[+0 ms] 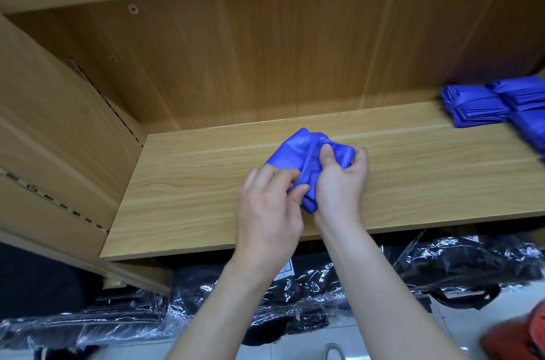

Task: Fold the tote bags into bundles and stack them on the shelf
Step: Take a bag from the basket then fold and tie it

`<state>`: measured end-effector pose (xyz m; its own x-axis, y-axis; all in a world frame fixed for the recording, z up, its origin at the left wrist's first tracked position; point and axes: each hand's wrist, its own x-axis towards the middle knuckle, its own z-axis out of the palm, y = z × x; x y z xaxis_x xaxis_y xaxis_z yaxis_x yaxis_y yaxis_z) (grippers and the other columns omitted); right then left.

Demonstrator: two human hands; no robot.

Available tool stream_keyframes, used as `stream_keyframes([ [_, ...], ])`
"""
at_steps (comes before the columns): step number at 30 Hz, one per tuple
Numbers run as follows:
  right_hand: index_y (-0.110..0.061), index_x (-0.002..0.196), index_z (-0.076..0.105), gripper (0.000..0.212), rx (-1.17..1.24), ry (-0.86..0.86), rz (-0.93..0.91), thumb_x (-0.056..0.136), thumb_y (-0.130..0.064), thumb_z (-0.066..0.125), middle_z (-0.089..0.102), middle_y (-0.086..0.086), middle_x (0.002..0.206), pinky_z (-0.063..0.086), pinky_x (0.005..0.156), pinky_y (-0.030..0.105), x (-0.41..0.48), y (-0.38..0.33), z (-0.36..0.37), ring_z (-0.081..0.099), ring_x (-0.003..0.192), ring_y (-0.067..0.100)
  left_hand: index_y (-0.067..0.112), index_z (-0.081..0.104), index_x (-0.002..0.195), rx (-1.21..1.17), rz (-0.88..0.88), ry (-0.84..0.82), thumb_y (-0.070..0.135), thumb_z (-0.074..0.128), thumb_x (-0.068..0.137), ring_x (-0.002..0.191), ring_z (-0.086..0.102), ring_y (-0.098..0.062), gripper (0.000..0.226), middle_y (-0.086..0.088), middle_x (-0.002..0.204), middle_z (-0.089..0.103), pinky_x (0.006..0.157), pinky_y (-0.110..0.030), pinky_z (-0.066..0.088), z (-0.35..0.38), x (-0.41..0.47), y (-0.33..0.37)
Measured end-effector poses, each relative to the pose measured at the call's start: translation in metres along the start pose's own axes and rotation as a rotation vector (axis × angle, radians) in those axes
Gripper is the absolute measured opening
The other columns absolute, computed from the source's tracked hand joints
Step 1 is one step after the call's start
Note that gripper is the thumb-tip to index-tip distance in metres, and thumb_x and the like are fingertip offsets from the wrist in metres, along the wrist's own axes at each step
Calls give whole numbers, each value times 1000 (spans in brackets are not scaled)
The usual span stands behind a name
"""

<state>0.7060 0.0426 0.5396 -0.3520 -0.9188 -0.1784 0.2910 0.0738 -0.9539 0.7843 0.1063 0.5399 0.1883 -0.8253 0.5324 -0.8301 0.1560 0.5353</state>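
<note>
While your left hand (269, 203) and right hand (339, 185) both grip the blue tote bag (290, 150) mid-frame on the shelf (191, 188), apparently mid-fold, tighten it, then add it to the stack (474, 107) at right.

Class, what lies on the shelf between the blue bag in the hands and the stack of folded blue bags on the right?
Nothing: the head view shows only bare shelf between the blue bag and the stack.

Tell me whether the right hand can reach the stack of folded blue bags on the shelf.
Probably yes: bare wooden shelf board lies between the right hand and the stack of folded blue bags, though its grip holds the half-folded blue fabric tote bag.
</note>
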Motion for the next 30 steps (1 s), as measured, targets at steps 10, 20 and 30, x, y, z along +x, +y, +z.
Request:
stream_keyframes([
  [10,-23,90,47,23,177,-330,508,93,-1,44,59,5,64,40,41,20,6,-27,-14,54,46,18,25,69,115,66,303,-147,5,43,71,97,45,-27,55,-3,110,48,82,-45,45,-28,8,21],
  [20,-26,99,71,57,-105,-842,422,88,-70,36,72,-5,99,54,73,32,14,-43,-43,68,92,14,31,61,92,-318,-59,-308,18,78,79,84,62,0,25,15,86,69,81,-21,50,-49,43,-8],
  [30,-16,75,56,45,-373,-253,-239,92,-57,51,60,-7,67,47,67,36,-16,-17,-26,55,66,13,11,60,98,-935,-648,-102,29,80,66,74,70,-15,42,-3,85,73,64,-29,56,-10,29,13],
])
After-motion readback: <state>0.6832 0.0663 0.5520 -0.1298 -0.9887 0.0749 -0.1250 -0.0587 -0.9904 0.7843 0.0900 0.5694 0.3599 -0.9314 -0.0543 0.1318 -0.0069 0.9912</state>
